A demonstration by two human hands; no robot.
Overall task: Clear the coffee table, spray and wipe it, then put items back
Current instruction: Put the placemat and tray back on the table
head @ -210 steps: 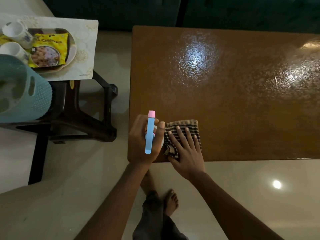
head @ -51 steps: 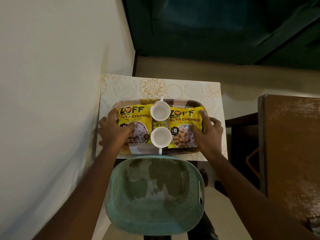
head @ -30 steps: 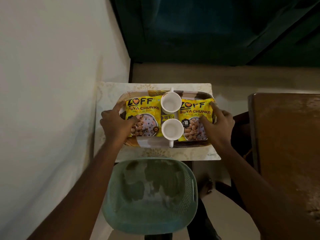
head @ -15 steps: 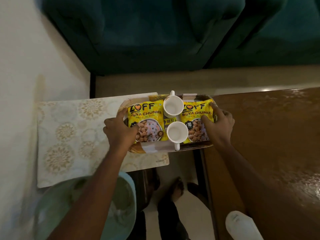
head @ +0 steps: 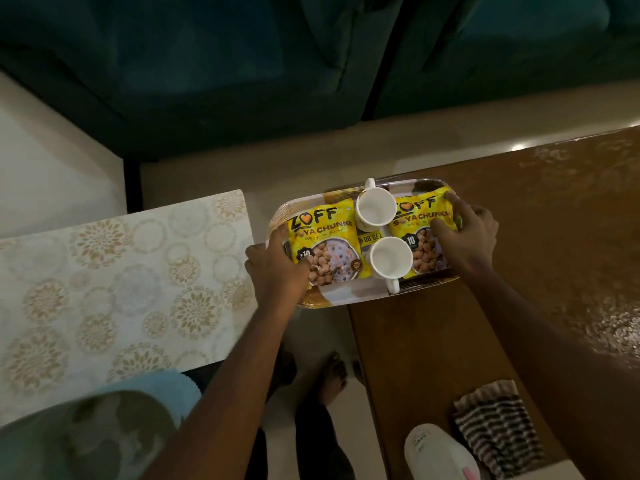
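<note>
The tray was held above the worktop edge, clasped endwise by the left grip and right grip.

- Glossy brown wooden coffee table: a brown-and-white striped cloth lies at its near edge, with a white plastic spray bottle just left of it.
- An oval patterned tray overhangs the table's far-left corner.
- A cream floral-patterned mat lies left of the table.

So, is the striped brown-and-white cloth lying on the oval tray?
No, the striped brown-and-white cloth lies on the brown wooden coffee table, apart from the oval tray.
</note>
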